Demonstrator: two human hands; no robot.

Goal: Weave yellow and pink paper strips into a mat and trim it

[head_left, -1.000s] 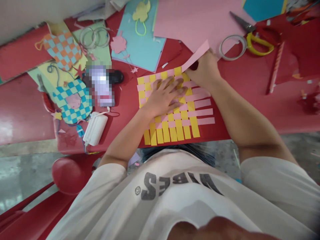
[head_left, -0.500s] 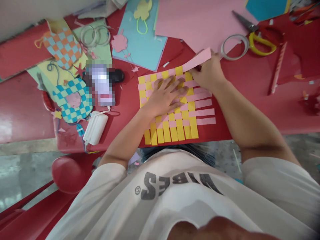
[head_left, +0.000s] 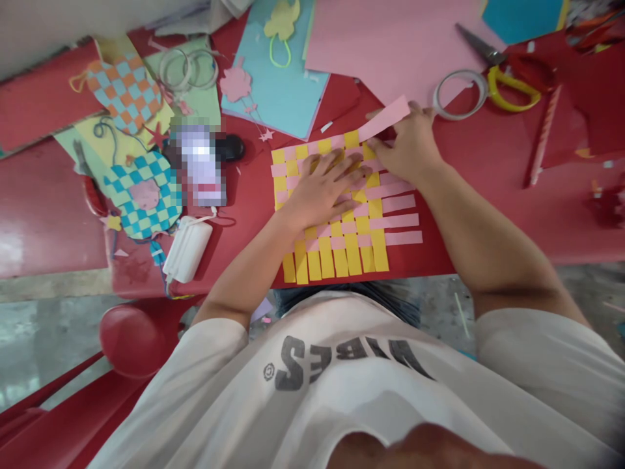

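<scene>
A woven mat (head_left: 336, 244) of yellow and pink paper strips lies on the red table. My left hand (head_left: 325, 185) rests flat on top of it with its fingers spread, covering part of the weave. At the mat's top right corner, my right hand (head_left: 417, 143) has its thumb and fingers around the loose end of a pink paper strip (head_left: 388, 118), which is raised and angled up. Part of the fingers is hidden behind that strip. Below this hand, the ends of several pink strips (head_left: 403, 221) stick out past the mat's right edge.
Scissors (head_left: 512, 88) and a tape roll (head_left: 460, 94) lie at the upper right, by pink paper sheets (head_left: 390, 39). On the left are a blurred phone (head_left: 200, 163), a white power bank (head_left: 188, 249), woven paper pieces (head_left: 141, 218) and pliers (head_left: 92, 195).
The raised pink strip end has shifted slightly left and lower. My right hand has turned a little around it, while my left hand stays on the mat.
</scene>
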